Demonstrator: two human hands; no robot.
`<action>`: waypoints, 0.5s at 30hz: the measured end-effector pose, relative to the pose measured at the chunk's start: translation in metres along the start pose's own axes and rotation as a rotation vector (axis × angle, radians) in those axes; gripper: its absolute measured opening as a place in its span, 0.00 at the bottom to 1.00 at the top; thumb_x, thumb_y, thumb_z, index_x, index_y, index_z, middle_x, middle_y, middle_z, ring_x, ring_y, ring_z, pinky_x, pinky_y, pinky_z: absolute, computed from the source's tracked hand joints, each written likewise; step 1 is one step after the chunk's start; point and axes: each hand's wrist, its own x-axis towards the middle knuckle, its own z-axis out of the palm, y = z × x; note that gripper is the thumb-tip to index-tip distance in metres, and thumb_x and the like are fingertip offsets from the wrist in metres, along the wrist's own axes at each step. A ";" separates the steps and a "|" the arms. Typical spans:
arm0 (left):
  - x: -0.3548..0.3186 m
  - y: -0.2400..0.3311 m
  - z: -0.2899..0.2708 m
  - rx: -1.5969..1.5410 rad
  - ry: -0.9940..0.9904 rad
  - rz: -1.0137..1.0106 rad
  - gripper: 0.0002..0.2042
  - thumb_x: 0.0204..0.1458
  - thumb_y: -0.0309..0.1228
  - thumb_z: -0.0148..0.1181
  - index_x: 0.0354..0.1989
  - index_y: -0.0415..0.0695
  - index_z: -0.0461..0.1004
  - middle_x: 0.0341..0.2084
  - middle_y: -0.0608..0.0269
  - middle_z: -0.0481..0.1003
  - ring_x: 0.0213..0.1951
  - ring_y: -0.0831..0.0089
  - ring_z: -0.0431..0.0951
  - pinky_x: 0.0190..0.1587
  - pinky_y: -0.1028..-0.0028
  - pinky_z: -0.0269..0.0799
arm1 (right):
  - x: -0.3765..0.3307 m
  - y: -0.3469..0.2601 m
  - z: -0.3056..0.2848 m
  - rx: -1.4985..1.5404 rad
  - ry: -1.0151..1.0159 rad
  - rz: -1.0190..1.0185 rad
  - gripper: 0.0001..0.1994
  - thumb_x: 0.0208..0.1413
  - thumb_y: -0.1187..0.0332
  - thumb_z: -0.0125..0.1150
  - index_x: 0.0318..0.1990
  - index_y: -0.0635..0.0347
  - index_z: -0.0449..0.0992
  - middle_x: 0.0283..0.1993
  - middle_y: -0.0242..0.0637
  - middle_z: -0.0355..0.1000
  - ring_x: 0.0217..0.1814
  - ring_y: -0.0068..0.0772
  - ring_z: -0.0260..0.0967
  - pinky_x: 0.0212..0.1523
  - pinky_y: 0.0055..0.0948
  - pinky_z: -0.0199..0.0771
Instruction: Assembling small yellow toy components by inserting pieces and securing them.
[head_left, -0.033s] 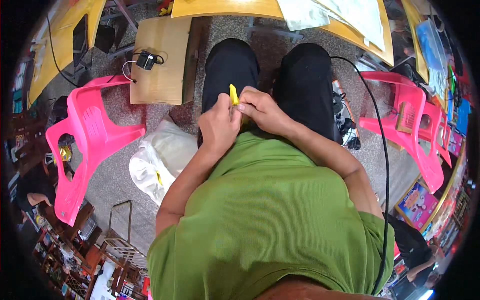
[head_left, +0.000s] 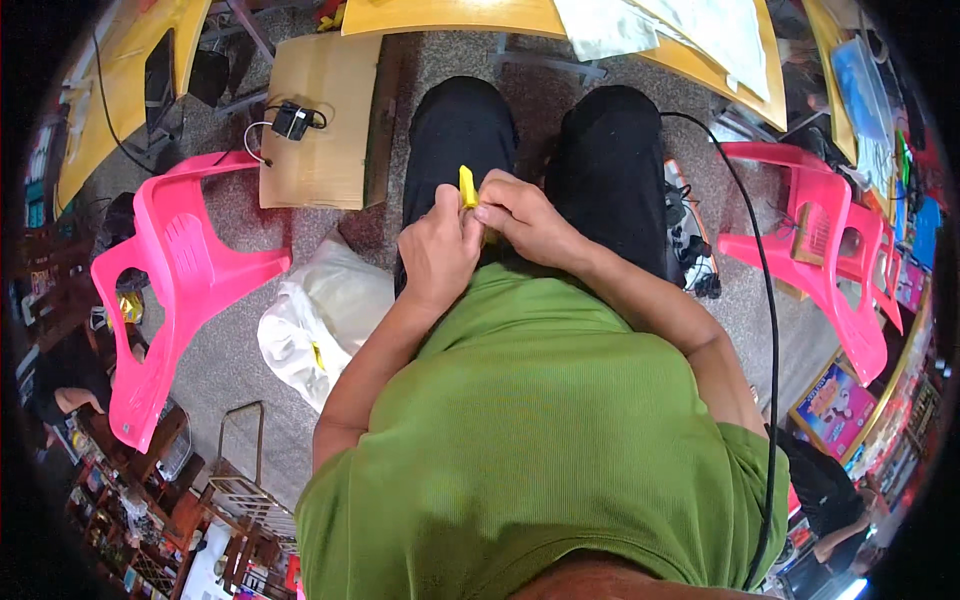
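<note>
Yellow strip (head_left: 467, 186), slim, pointed; left hand (head_left: 440, 247), right hand (head_left: 532, 220): grip pinching it.

White bag (head_left: 345, 285) on speckled floor (head_left: 225, 350)

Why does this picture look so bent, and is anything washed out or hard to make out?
In the head view, the fisheye lens bows the edge of the yellow table and leaves the corners black; in the same head view, the papers look nearly washed out, and the left hand and right hand partly hide the yellow piece.
</note>
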 end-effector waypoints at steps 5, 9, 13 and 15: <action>0.002 -0.001 0.002 0.058 -0.132 -0.081 0.11 0.51 0.35 0.52 0.29 0.42 0.59 0.14 0.48 0.70 0.19 0.49 0.73 0.21 0.55 0.66 | -0.001 0.004 -0.001 -0.112 -0.024 -0.001 0.09 0.53 0.67 0.53 0.28 0.63 0.66 0.29 0.42 0.61 0.31 0.43 0.62 0.32 0.36 0.63; 0.007 -0.022 0.007 -0.144 -0.033 -0.107 0.11 0.50 0.34 0.53 0.25 0.40 0.62 0.13 0.49 0.69 0.15 0.55 0.72 0.18 0.60 0.65 | -0.001 0.000 0.002 0.006 0.010 -0.025 0.06 0.53 0.72 0.55 0.31 0.64 0.66 0.30 0.35 0.60 0.32 0.29 0.60 0.34 0.27 0.62; 0.016 -0.010 -0.011 -0.702 -0.282 -0.529 0.11 0.53 0.32 0.51 0.22 0.40 0.67 0.13 0.62 0.69 0.16 0.77 0.70 0.18 0.76 0.65 | 0.001 -0.002 0.001 -0.092 0.080 -0.007 0.08 0.49 0.73 0.60 0.33 0.63 0.67 0.33 0.34 0.62 0.34 0.25 0.62 0.36 0.23 0.64; 0.016 -0.010 -0.014 -0.812 -0.372 -0.612 0.11 0.54 0.32 0.50 0.22 0.41 0.69 0.14 0.66 0.70 0.17 0.80 0.70 0.19 0.79 0.65 | 0.001 0.006 0.001 -0.083 0.094 0.057 0.08 0.47 0.74 0.61 0.33 0.63 0.68 0.32 0.32 0.63 0.34 0.24 0.63 0.36 0.21 0.65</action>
